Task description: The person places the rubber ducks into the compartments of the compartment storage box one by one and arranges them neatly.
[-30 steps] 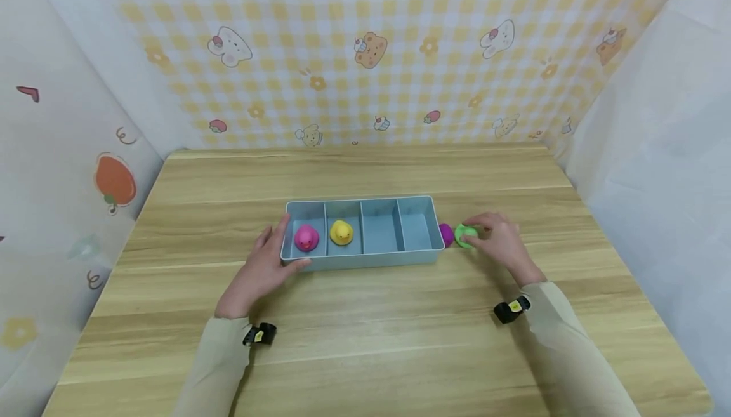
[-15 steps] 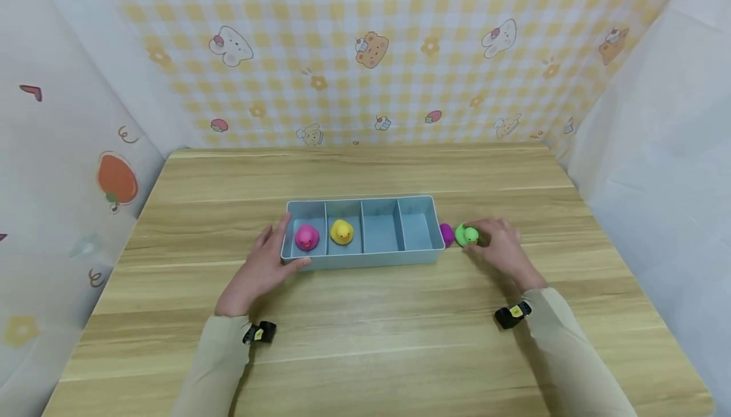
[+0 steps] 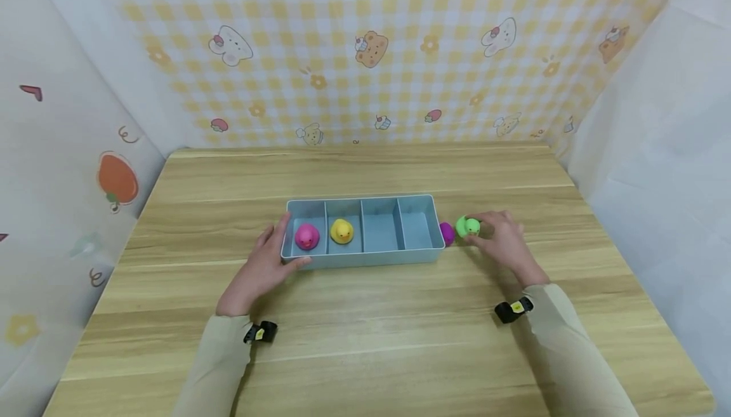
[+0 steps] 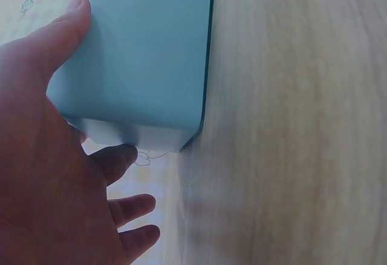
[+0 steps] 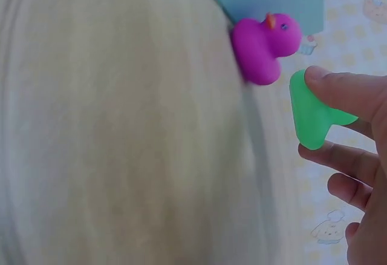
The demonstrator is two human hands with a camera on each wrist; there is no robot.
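Nearest lay the wood-patterned surface (image 3: 365,328). Over it, on the left, the left hand (image 3: 259,274) was spread and not clenched: its thumb rested on the near wall of the blue box (image 3: 365,259) and its forefinger reached along the left end, while some other fingers hung away from it. If this hand pressed too strongly, I think, the box could slide to the right and push the purple duck (image 5: 257,50), which stood on the surface at the right end, touching or nearly so. On the right, the right hand (image 3: 505,242) pinched the green duck (image 5: 310,114) between the thumb and the fingertips, and the duck seemed to be just above the surface. Only fingertips held it, so a loose pinch could let it drop; a careless turn could also knock the purple duck. In the box, the pink duck (image 3: 307,237) sat in the leftmost compartment and the yellow duck (image 3: 342,231) in the next one. Farthest was a yellow checked cloth (image 3: 400,7).
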